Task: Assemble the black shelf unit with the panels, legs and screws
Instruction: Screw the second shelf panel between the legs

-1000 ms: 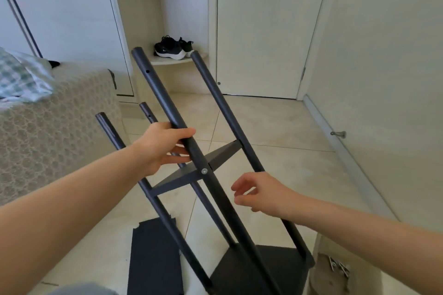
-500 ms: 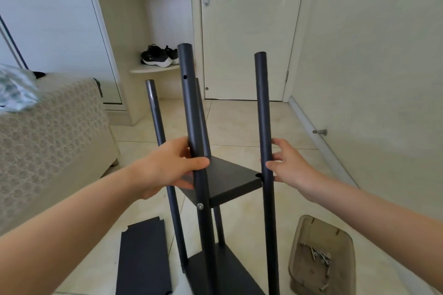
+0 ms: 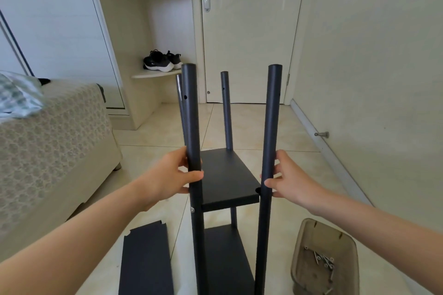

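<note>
The black shelf unit stands upright on the tiled floor, with several round legs rising above a fitted middle panel; a lower panel sits beneath it. My left hand grips the near left leg just above the middle panel. My right hand holds the near right leg at the same height, thumb in front of it. A silver screw head shows on the left leg under the panel. A loose black panel lies flat on the floor at lower left.
A brown plastic tray with several screws sits on the floor at lower right. A patterned sofa stands to the left. The wall with a door stop runs along the right; a closed door is ahead.
The unit has been swung from a tilt to upright. My right hand went from free to holding the near right leg. My left hand kept its grip on the left leg.
</note>
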